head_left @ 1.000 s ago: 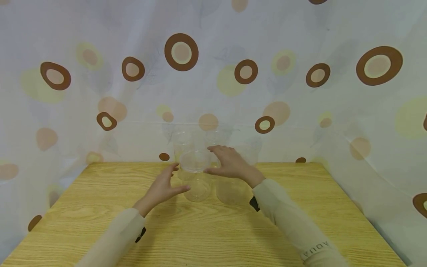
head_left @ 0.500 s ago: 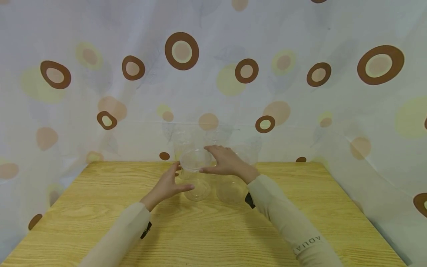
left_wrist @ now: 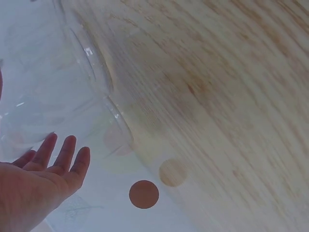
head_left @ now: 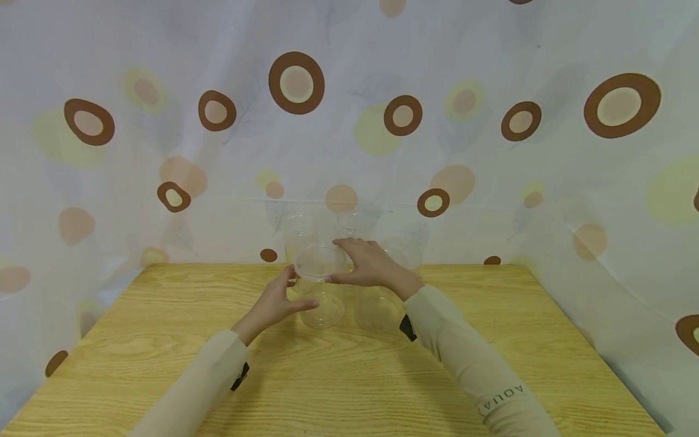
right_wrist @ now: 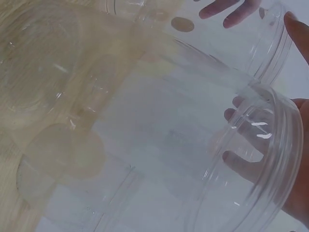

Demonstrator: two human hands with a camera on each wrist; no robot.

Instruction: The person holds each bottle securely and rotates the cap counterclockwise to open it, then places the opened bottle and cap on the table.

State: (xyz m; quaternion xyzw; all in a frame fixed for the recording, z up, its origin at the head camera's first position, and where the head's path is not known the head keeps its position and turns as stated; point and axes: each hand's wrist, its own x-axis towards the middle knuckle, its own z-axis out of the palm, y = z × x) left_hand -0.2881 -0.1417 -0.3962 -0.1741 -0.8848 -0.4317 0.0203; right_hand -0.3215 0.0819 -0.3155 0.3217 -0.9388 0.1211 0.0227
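Observation:
A clear plastic jar [head_left: 321, 262] stands at the front left of a group on the table, its wide rim upward. My left hand [head_left: 273, 302] cups its left side, thumb across the lower front. In the left wrist view, the fingers [left_wrist: 79, 169] are long and spread. At the jar's right, my right hand [head_left: 368, 264] holds the rim, thumb in front and fingers toward the back. The right wrist view has that thumb [right_wrist: 298, 36] at the rim, other fingers showing through a nearer clear jar [right_wrist: 285, 145]. Exact contact is hard to see through the plastic.
Another jar [head_left: 378, 312] stands close by on the right, partly behind my right arm. Further jars [head_left: 297, 227] are behind, faint against the patterned cloth [head_left: 349, 121]. The wood-grain table [head_left: 327, 388] reaches back to that cloth.
Both hands have closed in on the front left jar, the left moving right and the right moving slightly left. Over the last half second they barely move. The jars stay in place.

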